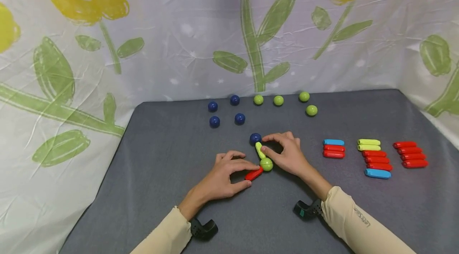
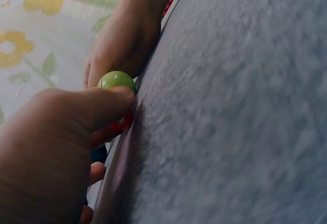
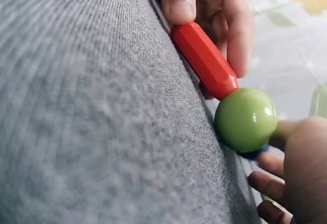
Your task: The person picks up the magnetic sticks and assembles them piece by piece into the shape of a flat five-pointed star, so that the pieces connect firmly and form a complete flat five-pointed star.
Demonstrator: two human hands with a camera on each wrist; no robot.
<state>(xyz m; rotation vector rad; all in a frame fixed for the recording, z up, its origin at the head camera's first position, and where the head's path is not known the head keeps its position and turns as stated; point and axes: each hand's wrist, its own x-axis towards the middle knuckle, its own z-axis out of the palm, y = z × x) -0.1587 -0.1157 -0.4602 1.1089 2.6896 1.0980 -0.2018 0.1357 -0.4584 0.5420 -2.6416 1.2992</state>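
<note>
A joined chain lies on the grey table: a blue ball, a yellow-green stick, a green ball and a red stick. My left hand holds the red stick, thumb at its near end and forefinger by the green ball. The right wrist view shows this red stick running into the green ball. On the chain's right side is my right hand, fingers loosely bent, forefinger right at the blue ball and thumb beside the yellow-green stick.
Several loose blue balls and green balls lie toward the table's back edge. To the right are rows of sticks: a small group with a blue stick, a mixed column and red sticks. A flowered cloth hangs behind.
</note>
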